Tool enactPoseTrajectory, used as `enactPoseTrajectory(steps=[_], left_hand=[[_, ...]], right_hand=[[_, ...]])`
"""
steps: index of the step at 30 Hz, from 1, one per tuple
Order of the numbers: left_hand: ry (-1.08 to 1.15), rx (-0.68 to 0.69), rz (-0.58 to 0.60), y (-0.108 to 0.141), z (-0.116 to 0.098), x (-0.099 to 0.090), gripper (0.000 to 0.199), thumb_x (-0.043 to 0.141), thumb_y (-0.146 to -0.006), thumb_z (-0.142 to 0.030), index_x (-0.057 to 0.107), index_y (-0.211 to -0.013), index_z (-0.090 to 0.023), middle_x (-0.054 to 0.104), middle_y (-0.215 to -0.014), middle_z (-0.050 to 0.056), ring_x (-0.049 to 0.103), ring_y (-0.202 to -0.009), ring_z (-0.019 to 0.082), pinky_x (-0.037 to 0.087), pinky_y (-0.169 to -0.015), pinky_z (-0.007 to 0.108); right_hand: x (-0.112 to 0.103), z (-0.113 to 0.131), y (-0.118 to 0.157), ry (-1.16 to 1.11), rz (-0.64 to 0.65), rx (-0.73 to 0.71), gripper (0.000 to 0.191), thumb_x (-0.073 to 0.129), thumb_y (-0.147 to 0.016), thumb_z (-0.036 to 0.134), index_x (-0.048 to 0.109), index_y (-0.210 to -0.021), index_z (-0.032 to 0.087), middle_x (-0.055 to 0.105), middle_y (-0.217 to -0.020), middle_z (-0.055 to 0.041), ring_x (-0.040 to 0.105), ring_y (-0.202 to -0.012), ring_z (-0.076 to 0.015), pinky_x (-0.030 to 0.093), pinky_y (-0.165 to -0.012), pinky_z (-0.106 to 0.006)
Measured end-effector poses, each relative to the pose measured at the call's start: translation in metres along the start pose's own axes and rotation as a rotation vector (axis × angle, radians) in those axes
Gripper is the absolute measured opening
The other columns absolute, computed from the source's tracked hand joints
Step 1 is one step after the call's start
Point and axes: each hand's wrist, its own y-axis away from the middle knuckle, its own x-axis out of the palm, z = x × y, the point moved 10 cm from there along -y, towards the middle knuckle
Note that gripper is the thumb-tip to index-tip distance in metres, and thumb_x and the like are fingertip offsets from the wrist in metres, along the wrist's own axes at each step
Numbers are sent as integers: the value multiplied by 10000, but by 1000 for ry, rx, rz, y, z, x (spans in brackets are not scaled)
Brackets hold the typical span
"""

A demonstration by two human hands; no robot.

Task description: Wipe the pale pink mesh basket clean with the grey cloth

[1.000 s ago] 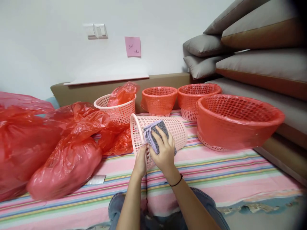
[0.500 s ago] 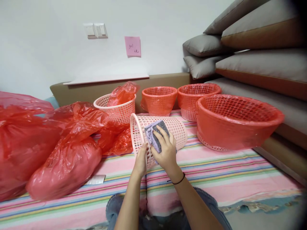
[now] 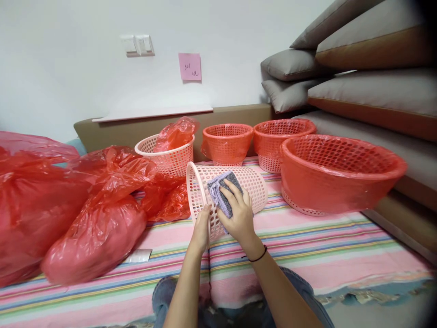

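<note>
A pale pink perforated basket [image 3: 254, 187] lies on its side on the striped cloth [image 3: 307, 237], its open rim facing left. My left hand [image 3: 202, 228] grips the lower part of that rim, thumb outside, its other fingers mostly hidden. My right hand [image 3: 239, 212] presses a folded grey and lilac cloth [image 3: 218, 187] against the basket's side, with the fingers over the cloth. A dark band circles my right wrist.
Filled red plastic bags [image 3: 99, 232] lie at the left. Behind stands a pink basket [image 3: 170, 159] with a red bag in it. Three red-lined baskets [image 3: 227, 143] stand behind and to the right. Grey cushions [image 3: 372, 95] are stacked at the right. A small silvery packet [image 3: 139, 255] lies near the bags.
My right hand and the cloth have shifted very slightly to the right on the basket. The whole view has also moved a little; my left hand keeps its grip on the rim.
</note>
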Motion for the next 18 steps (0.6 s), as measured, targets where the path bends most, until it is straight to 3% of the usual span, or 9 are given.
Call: enactPoseTrajectory(steps=[4,9,18], left_hand=[[14,5,-12,0,-2,1,639,813,-527,-650,718,-909,-146,748,-1064,133,610,-1199,355,504,-1017,439],[33,-19,28,-2,4,0,696,780,-587,-647,699,-1027,-114,712,-1161,170,594,-1225,351,483,-1040,455],[13,-74,96,-1,12,1,707,785,-552,-701,719,-930,-107,744,-1037,193,596,-1216,383,468,-1050,490]], right_hand=[[0,-1,0,3,18,-11,494,570,-833,283,552,-1326,265,495,-1477,-18,431,-1304,-310,366,-1091,-485],[-2,-16,-3,13,48,-4,476,558,-858,295,548,-1332,256,488,-1483,-31,442,-1300,-306,349,-1106,-497],[-29,-116,2,39,-141,305,456,507,-888,378,558,-1303,197,521,-1435,-125,456,-1329,-291,350,-1097,-505]])
